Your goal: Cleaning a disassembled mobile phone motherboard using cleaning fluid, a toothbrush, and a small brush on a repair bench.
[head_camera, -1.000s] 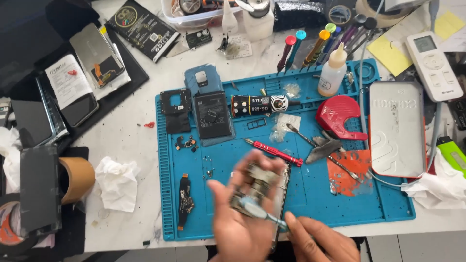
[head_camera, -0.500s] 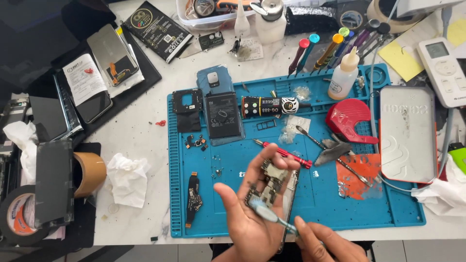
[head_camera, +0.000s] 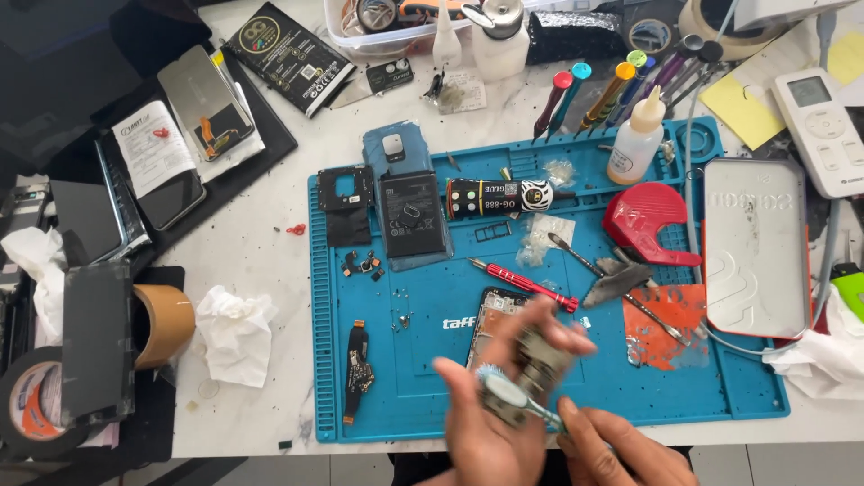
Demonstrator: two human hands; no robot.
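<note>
Gripping small blurred part [head_camera: 531, 360], left hand [head_camera: 490, 423] raised, palm up; right hand [head_camera: 621, 450] pinching toothbrush [head_camera: 513, 396] over blue mat [head_camera: 414, 360]

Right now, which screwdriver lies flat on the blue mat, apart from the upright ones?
The red-handled screwdriver, lying alone mid-mat just above the hands; the other colour-capped screwdrivers stand together at the mat's top edge.

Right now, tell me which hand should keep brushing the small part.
Right. The right hand already grips the brush, bristles against the small part; the left hand is full, pinching that part over the blue mat.
</note>
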